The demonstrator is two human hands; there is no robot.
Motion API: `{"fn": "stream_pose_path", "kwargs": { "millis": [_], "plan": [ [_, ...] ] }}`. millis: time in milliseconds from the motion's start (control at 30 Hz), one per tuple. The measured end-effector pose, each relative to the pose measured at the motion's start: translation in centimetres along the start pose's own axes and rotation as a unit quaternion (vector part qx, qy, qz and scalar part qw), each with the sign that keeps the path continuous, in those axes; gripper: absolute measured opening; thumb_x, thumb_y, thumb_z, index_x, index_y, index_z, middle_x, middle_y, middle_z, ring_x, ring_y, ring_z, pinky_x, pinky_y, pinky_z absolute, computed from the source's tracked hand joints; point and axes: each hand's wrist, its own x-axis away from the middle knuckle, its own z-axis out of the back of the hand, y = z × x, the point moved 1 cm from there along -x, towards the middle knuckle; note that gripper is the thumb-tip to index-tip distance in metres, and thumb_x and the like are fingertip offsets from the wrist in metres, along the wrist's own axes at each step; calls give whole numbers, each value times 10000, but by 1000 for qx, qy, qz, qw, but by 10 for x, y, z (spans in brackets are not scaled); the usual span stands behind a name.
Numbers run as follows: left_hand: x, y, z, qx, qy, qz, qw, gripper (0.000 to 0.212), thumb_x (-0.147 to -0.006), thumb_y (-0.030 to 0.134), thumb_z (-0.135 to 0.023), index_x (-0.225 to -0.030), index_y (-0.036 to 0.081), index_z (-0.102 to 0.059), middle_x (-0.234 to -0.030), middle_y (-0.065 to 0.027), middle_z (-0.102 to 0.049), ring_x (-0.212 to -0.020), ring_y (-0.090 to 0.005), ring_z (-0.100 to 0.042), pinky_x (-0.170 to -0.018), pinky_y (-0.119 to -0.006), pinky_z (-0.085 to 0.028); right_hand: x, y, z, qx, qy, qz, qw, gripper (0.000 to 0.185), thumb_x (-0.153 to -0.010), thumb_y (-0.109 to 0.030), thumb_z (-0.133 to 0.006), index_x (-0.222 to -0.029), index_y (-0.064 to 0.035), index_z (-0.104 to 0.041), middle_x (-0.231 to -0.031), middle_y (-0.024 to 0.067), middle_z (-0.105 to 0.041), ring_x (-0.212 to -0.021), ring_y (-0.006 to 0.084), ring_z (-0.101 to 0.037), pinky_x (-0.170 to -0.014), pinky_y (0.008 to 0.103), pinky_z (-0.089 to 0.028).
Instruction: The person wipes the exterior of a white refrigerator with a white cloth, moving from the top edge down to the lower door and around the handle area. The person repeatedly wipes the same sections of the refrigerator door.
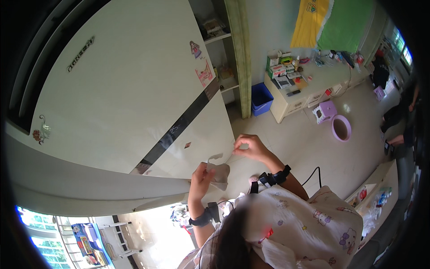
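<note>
My left hand (201,180) grips a pale, crumpled cloth or tissue (220,175), which hangs from the fingers with a loose strip curling up at its top. To the right of it is my right hand (252,147), its thumb and fingertips brought together in a pinch, and no object shows between them. A gap separates the two hands. Both wrists wear black straps. Just beyond the hands stands a white floor-standing air conditioner (127,84) with a dark display strip (174,127) and several stickers. Neither hand appears to touch its front panel.
A blue bin (262,99) stands beside a long cabinet (292,104) with boxes on top. On the tiled floor are a purple stool (325,111) and a purple basin (341,128). Another person's legs (396,111) show at far right. A low table (374,208) is behind on the right.
</note>
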Motion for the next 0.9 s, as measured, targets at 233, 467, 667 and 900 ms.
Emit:
{"fn": "stream_pose_path", "kwargs": {
  "millis": [233, 467, 667, 900],
  "plan": [
    [-12, 33, -41, -186, 38, -110, 976, 86, -821, 9, -656, -901, 0, -627, -875, -50, -615, -743, -149, -554, -678, -266, -445, 2, 14, 32, -6, -29, 88, 996, 535, -741, -174, -784, -1217, -62, -568, -1148, 87, -629, -1120, 210, -577, -961, 348, -443],
    [-14, 63, -46, -281, 12, -186, 941, 156, -752, 57, -706, -901, 26, -668, -940, -108, -681, -913, -300, -636, -1012, -497, -409, 8, -30, 23, -38, -267, 26, 963, 529, -706, -208, -793, -1183, -72, -611, -1048, 71, -634, -1023, 232, -582, -868, 348, -451],
    [-9, 74, -44, -271, 70, -125, 952, 159, -749, -20, -657, -904, 17, -661, -779, -110, -651, -764, -267, -622, -784, -364, -487, 9, -29, 30, 123, -151, 224, 955, 254, -793, -169, -709, -1035, -92, -696, -860, 57, -610, -879, 261, -598, -778, 365, -480],
    [-5, 74, -44, -269, 55, -59, 960, 213, -724, 26, -741, -919, 6, -660, -655, -111, -599, -528, -229, -510, -537, -303, -427, 4, -28, 46, -83, -144, 104, 981, 198, -884, -95, -602, -1063, -52, -673, -966, 97, -640, -865, 234, -627, -778, 326, -489]
  ]
}}
